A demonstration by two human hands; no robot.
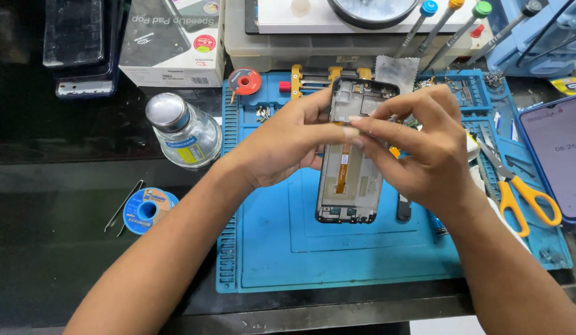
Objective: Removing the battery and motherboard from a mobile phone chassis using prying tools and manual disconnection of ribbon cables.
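Note:
An opened phone frame (350, 186) with an orange flex cable down its middle is held tilted above the blue repair mat (337, 254). My left hand (282, 146) grips the frame's left side near the top. My right hand (424, 146) reaches over from the right, its thumb and forefinger pinched together over the frame's middle, touching my left thumb. Whatever small piece sits between those fingertips is too small to make out.
Yellow-handled scissors (524, 195) lie at the mat's right, beside a lit phone (558, 155). A glass bottle with a metal cap (184, 131), a blue spool (148, 211) and tweezers (123, 208) sit left. Screwdrivers (443, 25), a white box (173, 43) and a red spool (244, 81) stand behind.

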